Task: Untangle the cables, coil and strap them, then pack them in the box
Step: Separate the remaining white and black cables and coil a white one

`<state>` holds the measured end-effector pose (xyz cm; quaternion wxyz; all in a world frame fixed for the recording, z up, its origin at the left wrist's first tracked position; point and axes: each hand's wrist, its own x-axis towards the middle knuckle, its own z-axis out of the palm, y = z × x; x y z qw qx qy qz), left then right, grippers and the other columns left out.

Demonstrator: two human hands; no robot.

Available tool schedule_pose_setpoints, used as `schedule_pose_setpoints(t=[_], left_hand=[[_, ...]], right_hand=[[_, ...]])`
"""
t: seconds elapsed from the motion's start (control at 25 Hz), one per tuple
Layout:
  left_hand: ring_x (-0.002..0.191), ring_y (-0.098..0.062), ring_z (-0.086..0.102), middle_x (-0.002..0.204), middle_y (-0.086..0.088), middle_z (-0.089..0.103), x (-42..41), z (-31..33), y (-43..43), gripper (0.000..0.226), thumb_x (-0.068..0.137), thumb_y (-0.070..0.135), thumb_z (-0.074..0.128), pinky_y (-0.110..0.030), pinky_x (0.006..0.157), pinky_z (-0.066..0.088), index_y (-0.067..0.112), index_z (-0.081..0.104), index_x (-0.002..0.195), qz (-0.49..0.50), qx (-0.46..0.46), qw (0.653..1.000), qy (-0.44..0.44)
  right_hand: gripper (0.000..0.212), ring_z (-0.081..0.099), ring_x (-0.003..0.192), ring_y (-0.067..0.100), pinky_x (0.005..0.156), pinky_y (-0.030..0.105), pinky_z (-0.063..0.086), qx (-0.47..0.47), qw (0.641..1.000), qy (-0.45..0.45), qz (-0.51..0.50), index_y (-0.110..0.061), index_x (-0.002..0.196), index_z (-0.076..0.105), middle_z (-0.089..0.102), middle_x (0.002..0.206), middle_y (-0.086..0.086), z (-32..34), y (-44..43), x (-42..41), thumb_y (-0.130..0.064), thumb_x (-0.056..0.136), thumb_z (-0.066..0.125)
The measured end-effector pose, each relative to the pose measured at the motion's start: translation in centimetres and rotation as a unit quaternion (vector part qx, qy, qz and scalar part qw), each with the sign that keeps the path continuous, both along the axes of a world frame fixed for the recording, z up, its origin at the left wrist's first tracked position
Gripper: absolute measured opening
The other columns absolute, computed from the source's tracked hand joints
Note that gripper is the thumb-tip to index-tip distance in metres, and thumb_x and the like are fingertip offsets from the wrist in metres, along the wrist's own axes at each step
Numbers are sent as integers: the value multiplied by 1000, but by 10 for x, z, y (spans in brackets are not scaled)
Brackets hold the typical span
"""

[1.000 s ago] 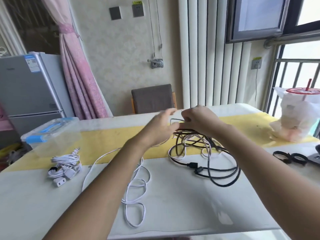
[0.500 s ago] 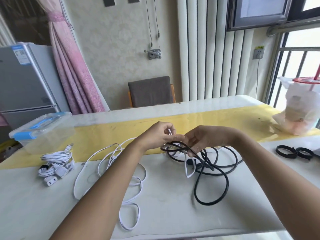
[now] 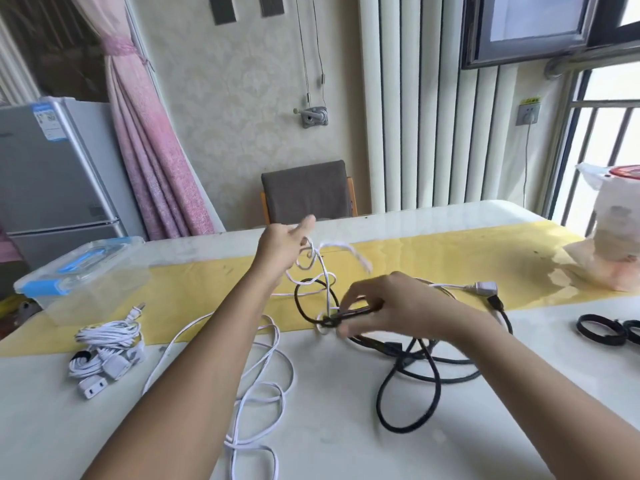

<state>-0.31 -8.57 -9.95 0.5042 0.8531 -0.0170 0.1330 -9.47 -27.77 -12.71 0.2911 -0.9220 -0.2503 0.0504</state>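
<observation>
Fingers (image 3: 360, 292) of right hand (image 3: 398, 306) pinch black cable (image 3: 437, 389) at its knot with white cable (image 3: 290, 370). From this pinch the white cable rises up-left to left hand (image 3: 284, 247); blur hides that grip, I cannot tell. Box (image 3: 83, 271) stands far left.

A white cable (image 3: 290, 370) and a black cable (image 3: 450, 378) lie on a white, faintly mottled table (image 3: 346, 438) crossed by a yellow band (image 3: 433, 251), with a bundle (image 3: 107, 344) of white cord at the left and black straps (image 3: 601, 329) at the right. The box (image 3: 86, 289) is clear with a blue lid handle and clips. Behind stand a pink curtain (image 3: 152, 150), a silver-grey fridge (image 3: 52, 174), a grey-brown chair (image 3: 304, 192) and a cream wall (image 3: 225, 98) with a pale damask pattern.
</observation>
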Motion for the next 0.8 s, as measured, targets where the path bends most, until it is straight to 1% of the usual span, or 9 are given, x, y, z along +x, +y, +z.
schedule_pose_setpoints(t=[0.08, 0.12, 0.24, 0.32, 0.4, 0.48, 0.56, 0.68, 0.8], left_hand=[[31, -5, 24, 35, 13, 34, 7, 16, 3, 48, 94, 37, 56, -16, 32, 15, 20, 38, 54, -8, -320, 945, 63], [30, -3, 23, 35, 13, 34, 9, 23, 8, 46, 97, 35, 53, -15, 30, 14, 22, 37, 56, -22, -412, 908, 78], [29, 1, 34, 39, 12, 44, 7, 47, 21, 43, 103, 34, 38, -12, 30, 19, 21, 35, 62, -69, -489, 867, 69], [31, 1, 43, 45, 8, 57, 1, 59, 28, 44, 103, 36, 35, -11, 31, 21, 20, 35, 63, -84, -474, 875, 57], [29, 1, 32, 60, 2, 68, -10, 67, 33, 42, 102, 37, 38, -12, 30, 18, 20, 37, 64, -105, -401, 909, 41], [32, 0, 22, 70, 1, 72, -24, 73, 36, 34, 102, 30, 42, -12, 32, 17, 18, 48, 71, -152, -291, 944, 26], [35, 0, 21, 69, 3, 70, -43, 77, 36, 25, 101, 21, 41, -11, 34, 17, 13, 61, 88, -226, -189, 955, 30], [39, 0, 25, 63, 5, 65, -66, 75, 25, 20, 99, 11, 43, -11, 38, 19, 13, 63, 95, -299, -101, 948, 35], [45, -2, 27, 72, 3, 69, -82, 69, 11, 19, 98, 7, 44, -10, 42, 23, 13, 60, 91, -344, -79, 935, 33]], right_hand=[[47, 53, 64, 12, 55, 30, 38, -175, 978, -87, -77, -24, 88, 69, 56, 63, -6, -8, 1, 7, -68, 73, 62], [47, 56, 69, 19, 54, 30, 38, -219, 964, -103, -114, -20, 86, 69, 58, 68, -2, -8, -6, 12, -65, 77, 61], [40, 54, 69, 25, 46, 26, 31, -232, 933, -107, -255, -16, 75, 59, 54, 70, 2, 6, -46, 30, -55, 81, 62], [40, 50, 64, 22, 46, 25, 30, -221, 904, -100, -351, -14, 69, 51, 49, 66, 0, 18, -77, 36, -49, 83, 63], [30, 51, 67, 20, 51, 25, 36, -238, 881, -55, -405, -15, 72, 53, 48, 67, -1, 26, -101, 39, -40, 83, 65], [25, 55, 80, 21, 68, 28, 47, -325, 858, 31, -397, -12, 94, 65, 53, 75, -3, 33, -114, 37, -34, 82, 68], [58, 54, 101, 21, 89, 30, 48, -411, 848, 91, -322, -14, 127, 57, 57, 106, -1, 37, -113, 25, -39, 77, 74], [94, 40, 132, 20, 103, 32, 35, -281, 934, 38, -219, -26, 148, 30, 36, 147, 0, 51, -83, 6, -45, 70, 79], [65, 51, 123, 8, 101, 25, 38, -13, 996, 26, -83, -32, 133, 50, 54, 134, -11, 59, -34, -10, -46, 75, 75]])
